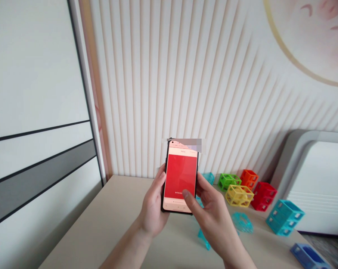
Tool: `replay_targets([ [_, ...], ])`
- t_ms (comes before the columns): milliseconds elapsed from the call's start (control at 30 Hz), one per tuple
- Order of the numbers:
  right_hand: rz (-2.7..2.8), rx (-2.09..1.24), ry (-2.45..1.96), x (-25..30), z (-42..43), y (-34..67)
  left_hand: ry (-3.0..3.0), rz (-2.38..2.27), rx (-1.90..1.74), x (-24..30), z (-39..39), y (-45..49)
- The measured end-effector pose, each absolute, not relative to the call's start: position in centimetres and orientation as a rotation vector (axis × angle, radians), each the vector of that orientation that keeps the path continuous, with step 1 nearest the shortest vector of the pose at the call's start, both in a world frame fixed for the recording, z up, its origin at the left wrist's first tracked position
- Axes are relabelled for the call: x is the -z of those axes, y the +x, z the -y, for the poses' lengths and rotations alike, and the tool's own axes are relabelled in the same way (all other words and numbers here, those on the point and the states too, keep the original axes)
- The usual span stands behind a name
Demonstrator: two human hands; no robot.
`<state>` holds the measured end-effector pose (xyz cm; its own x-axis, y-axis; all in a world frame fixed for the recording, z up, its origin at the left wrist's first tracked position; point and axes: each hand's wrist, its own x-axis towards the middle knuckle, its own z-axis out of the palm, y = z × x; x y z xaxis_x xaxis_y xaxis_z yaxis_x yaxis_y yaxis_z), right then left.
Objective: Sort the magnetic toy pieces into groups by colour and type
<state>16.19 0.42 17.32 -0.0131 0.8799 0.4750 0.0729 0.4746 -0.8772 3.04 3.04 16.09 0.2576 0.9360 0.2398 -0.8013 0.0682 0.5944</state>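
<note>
A smartphone [181, 175] in a black case is held upright above the table, its screen lit mostly red with a pale strip at top and bottom. My left hand [154, 203] grips its left edge, the thumb lying along the side and the other fingers hidden behind. My right hand [210, 205] holds the right edge, with the thumb over the lower right of the screen. Whether that thumb presses the glass or hovers, I cannot tell. The phone's top right corner is blurred out.
Behind the right hand, the beige table [115, 220] carries green [229, 181], yellow [239, 195], orange [248, 178], red [264, 196] and teal [285, 217] plastic blocks. A blue piece [309, 255] lies near the right edge. A ribbed wall [146, 89] rises behind; a white cabinet [37, 74] stands left.
</note>
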Motion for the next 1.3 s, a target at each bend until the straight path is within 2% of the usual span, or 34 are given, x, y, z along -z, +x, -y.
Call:
replay_targets([
  [1300,1.444,-0.787,-0.924,-17.57,-0.11,15.99,0.73,-0.229,-1.299,-16.31,-2.96,2.92],
])
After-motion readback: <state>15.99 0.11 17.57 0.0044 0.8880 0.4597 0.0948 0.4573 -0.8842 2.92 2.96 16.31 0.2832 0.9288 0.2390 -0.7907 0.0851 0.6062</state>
